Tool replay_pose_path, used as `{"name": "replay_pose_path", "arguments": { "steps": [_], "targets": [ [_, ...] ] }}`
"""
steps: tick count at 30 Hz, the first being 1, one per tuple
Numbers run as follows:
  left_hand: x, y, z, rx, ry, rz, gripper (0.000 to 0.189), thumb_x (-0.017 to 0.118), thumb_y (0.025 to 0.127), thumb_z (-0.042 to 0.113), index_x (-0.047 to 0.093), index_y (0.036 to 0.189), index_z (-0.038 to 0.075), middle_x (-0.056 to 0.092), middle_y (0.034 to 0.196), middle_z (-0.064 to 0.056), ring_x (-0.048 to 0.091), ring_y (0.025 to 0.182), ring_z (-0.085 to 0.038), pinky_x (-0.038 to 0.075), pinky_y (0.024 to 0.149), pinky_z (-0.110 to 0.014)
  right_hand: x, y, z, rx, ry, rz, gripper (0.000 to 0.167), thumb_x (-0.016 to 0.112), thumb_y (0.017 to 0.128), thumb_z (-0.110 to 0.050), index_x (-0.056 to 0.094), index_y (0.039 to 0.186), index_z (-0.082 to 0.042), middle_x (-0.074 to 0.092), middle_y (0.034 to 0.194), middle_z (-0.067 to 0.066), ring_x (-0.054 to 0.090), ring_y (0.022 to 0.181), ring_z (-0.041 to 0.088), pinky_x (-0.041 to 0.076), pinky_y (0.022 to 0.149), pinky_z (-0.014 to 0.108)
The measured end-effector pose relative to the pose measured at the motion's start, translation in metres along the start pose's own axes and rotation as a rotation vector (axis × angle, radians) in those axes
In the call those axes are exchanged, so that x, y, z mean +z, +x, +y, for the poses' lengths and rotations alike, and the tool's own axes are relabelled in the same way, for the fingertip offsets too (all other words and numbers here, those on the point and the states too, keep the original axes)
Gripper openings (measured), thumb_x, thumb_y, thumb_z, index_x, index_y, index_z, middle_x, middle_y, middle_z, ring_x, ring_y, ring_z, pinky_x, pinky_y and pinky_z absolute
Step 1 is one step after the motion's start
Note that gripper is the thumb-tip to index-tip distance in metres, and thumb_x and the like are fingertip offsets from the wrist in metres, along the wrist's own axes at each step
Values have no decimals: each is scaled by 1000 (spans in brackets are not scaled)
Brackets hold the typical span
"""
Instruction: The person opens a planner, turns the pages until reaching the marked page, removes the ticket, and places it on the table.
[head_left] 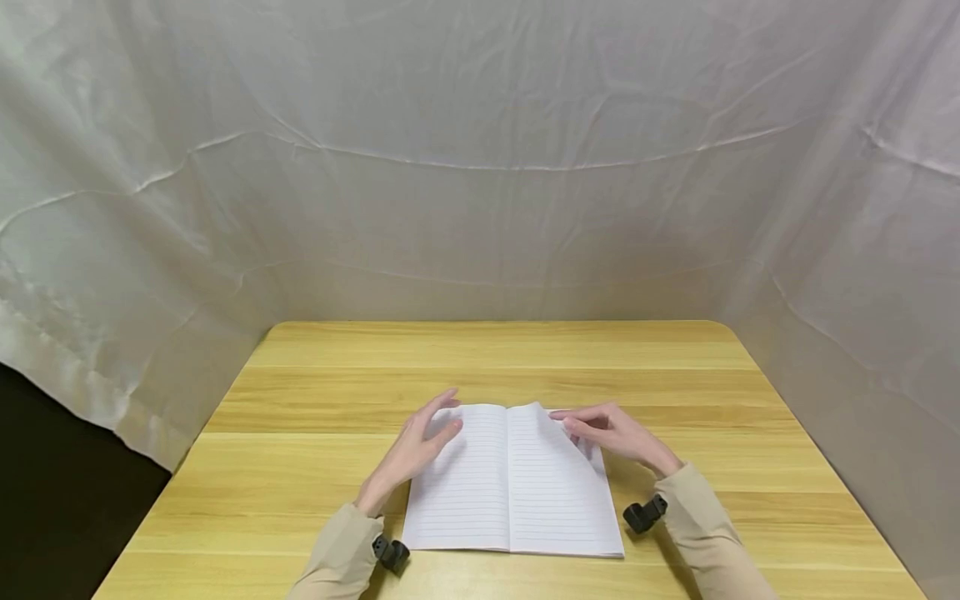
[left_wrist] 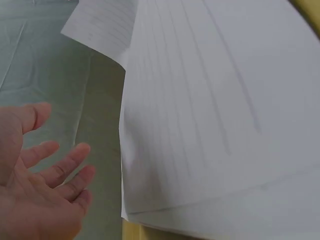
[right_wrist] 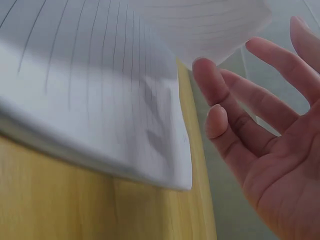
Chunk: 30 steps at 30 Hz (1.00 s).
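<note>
An open notebook (head_left: 465, 492) with white, lined pages lies on the wooden table. At its upper right, one page (right_wrist: 210, 30) is raised and curves away from the sheets below. My right hand (head_left: 611, 433) is at this raised page, its fingertips (right_wrist: 207, 72) at the page's edge and its fingers loosely bent, not curled round the paper. Over the left page's upper outer edge hovers my left hand (head_left: 416, 446), fingers spread and slightly bent. The left wrist view shows that hand (left_wrist: 45, 185) apart from the paper, holding nothing.
The wooden table (head_left: 315, 467) extends around the notebook on all sides. Pale grey cloth (head_left: 480, 217) hangs behind the table and along both sides. Each wrist carries a small black camera, the left camera (head_left: 392, 552) and the right camera (head_left: 645, 513).
</note>
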<state>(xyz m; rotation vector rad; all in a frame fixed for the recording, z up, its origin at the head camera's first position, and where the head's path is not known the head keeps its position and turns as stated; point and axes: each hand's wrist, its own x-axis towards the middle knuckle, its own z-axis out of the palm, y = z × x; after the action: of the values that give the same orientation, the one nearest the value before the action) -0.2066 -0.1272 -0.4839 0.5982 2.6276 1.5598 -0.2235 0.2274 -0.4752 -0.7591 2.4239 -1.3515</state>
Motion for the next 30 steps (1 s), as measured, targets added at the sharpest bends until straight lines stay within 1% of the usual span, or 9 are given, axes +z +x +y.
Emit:
{"name": "replay_pose_path", "arguments": {
  "steps": [4, 8, 11, 13, 17, 19, 20, 26, 30],
  "targets": [
    [1, 1, 2, 13, -27, -17, 55, 55, 105, 26, 38, 155, 10, 60, 141, -18, 45, 143, -37, 29, 119, -65, 3, 2, -4, -3, 3, -17, 34, 56, 104, -23, 66, 133, -7, 74, 98, 13, 63, 74, 28, 55, 68, 31],
    [2, 2, 3, 33, -55, -39, 54, 52, 106, 25, 37, 155, 9, 61, 139, -18, 47, 141, -38, 30, 119, -65, 6, 4, -8, -13, 8, -40, 34, 55, 105, -24, 66, 133, -8, 73, 120, 16, 64, 76, 30, 54, 74, 30],
    [1, 2, 4, 55, -86, -59, 53, 50, 107, 23, 36, 155, 8, 62, 138, -20, 48, 140, -39, 31, 118, -64, 8, 5, -11, -32, 19, -56, 34, 55, 105, -23, 66, 133, -7, 61, 140, 20, 65, 76, 31, 55, 74, 31],
    [2, 3, 4, 67, -100, -74, 52, 49, 107, 22, 36, 155, 8, 62, 138, -21, 48, 139, -39, 31, 118, -64, 10, 6, -12, -46, 24, -59, 33, 55, 105, -22, 67, 132, -7, 57, 144, 22, 65, 76, 27, 56, 72, 31],
    [3, 5, 4, 96, -118, -92, 50, 46, 108, 19, 36, 155, 5, 62, 136, -23, 50, 138, -40, 32, 118, -63, 13, 7, -13, -52, 26, -57, 29, 55, 105, -22, 73, 123, -9, 54, 148, 21, 65, 102, 3, 56, 76, 27],
    [3, 6, 5, 110, -123, -105, 49, 45, 108, 17, 36, 155, 4, 62, 135, -24, 50, 138, -40, 33, 118, -62, 14, 8, -13, -51, 25, -59, 28, 55, 105, -23, 74, 120, -10, 54, 148, 20, 62, 108, -2, 56, 76, 27],
    [3, 6, 6, 112, -126, -113, 48, 44, 109, 17, 36, 155, 4, 62, 135, -24, 51, 137, -40, 34, 117, -62, 15, 8, -14, -50, 25, -60, 28, 55, 105, -23, 74, 120, -10, 54, 148, 20, 61, 109, -1, 57, 76, 27],
    [4, 7, 11, 103, -147, -184, 48, 38, 111, 23, 35, 156, 7, 62, 137, -22, 52, 137, -37, 36, 117, -59, 19, 11, -16, -50, 43, -78, 32, 55, 105, -23, 69, 129, -8, 52, 149, 20, 67, 90, 19, 58, 66, 31],
    [6, 8, 13, 106, -173, -216, 47, 35, 111, 23, 35, 156, 7, 62, 138, -22, 51, 138, -39, 35, 118, -59, 22, 12, -16, -49, 47, -86, 32, 56, 104, -24, 69, 129, -9, 52, 150, 20, 68, 90, 19, 58, 66, 31]
  ]
}}
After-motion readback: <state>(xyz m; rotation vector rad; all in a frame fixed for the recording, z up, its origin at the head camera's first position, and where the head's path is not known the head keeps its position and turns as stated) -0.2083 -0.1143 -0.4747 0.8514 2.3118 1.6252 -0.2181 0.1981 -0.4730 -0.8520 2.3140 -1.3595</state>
